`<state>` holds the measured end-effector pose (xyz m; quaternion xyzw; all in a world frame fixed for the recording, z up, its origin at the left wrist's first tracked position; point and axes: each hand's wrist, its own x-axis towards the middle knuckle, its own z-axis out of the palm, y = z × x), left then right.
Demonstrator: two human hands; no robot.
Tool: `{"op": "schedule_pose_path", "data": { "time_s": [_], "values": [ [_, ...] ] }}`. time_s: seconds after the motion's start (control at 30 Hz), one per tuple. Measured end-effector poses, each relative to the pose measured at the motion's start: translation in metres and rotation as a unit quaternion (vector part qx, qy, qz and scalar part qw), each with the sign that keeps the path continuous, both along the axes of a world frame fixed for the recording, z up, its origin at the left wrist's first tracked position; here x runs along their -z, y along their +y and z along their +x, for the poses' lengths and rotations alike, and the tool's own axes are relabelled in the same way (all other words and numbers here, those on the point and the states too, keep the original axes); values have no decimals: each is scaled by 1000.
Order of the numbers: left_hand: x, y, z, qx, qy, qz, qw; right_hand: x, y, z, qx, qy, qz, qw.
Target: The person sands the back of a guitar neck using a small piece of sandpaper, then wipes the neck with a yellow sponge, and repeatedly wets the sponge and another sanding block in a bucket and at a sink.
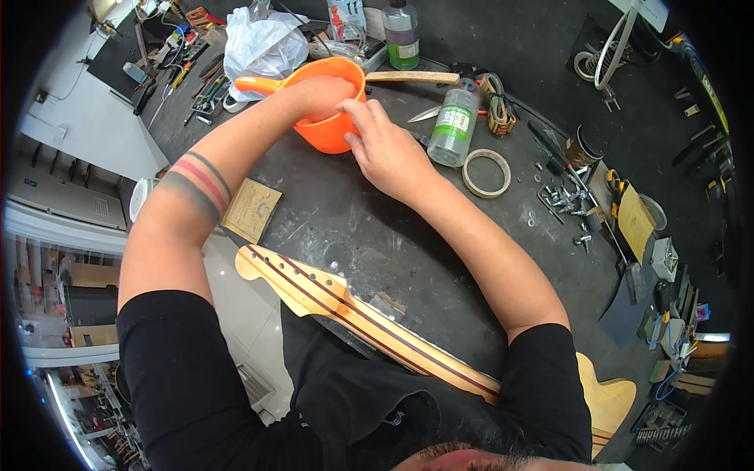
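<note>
An orange plastic jug [326, 140] with a long handle is on the dark workbench, its mouth facing up toward me. My left hand [328, 96] reaches down inside it, and the jug's wall hides the fingers. On the near right side of the rim, my right hand [385, 149] grips the jug between thumb and fingers. Closer to me lies a wooden guitar neck [377, 328] with dark stripes and a row of holes in its headstock. Its pale body [609, 392] shows past my right arm.
Right of the jug are a clear bottle [454, 125] with a green label and a roll of tape [487, 173]. A flat tan box [253, 210] sits by my left forearm. Behind are a white plastic bag [263, 49] and another bottle [401, 39]. Metal hardware [561, 200] lies at right.
</note>
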<state>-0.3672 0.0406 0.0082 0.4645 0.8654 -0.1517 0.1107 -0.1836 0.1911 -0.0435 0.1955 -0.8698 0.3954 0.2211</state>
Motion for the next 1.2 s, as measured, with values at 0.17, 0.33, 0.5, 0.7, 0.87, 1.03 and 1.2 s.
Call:
{"op": "schedule_pose_path", "data": {
  "time_s": [0.17,0.33,0.5,0.7,0.87,1.03,1.2],
  "values": [
    [0,3,2,-21,-21,-21,999,-2,3,1,6,-22,17,1000],
    [10,-15,-10,-26,-150,67,986,1,1,1,6,-11,28,1000],
    [22,-20,-18,7,-135,108,985,0,0,0,6,-14,22,1000],
    [6,-1,-7,-7,-124,61,990,4,1,-1,4,-8,15,1000],
    [2,9,-5,-25,-106,46,993,6,7,-2,14,-2,27,1000],
    [27,-11,-28,18,-108,92,990,0,1,2,0,-9,33,999],
    [26,-5,-27,-1,-97,69,993,1,3,1,2,-2,41,999]
  ]
}}
